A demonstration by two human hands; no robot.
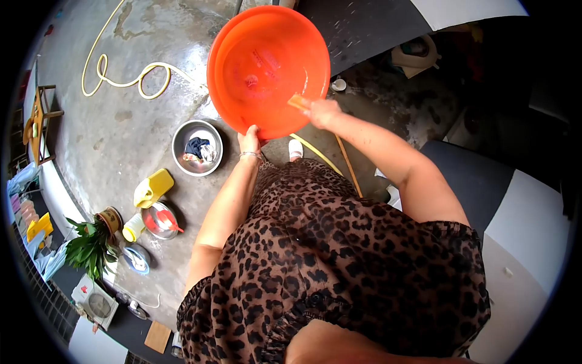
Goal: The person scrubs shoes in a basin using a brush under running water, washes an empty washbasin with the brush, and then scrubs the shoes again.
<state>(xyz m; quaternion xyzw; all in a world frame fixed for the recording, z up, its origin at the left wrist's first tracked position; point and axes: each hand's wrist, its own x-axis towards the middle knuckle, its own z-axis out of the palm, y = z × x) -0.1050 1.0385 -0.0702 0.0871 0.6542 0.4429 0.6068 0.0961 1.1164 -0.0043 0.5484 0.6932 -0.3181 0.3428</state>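
Note:
A large orange plastic basin (233, 67) is tilted up, its inside facing me. My left hand (250, 142) grips its lower rim, with the thumb over the edge and the other fingers hidden behind. At the lower right of the basin, my right hand (323, 113) is closed round a small orange-brown brush-like block (298, 102). That block is against or just over the inner wall; its bristles, if any, are hidden. Wet streaks shine inside the basin. Left of my left hand, a steel basin (177, 159) on the floor holds dark and white cloths.
A yellow hose (154, 65) loops over the wet concrete floor. To the left are a yellow jug (154, 188), a metal bowl (171, 233) with a red scoop, a blue basin (128, 265) and a potted plant (89, 247). A dark counter (364, 27) rises at the upper right.

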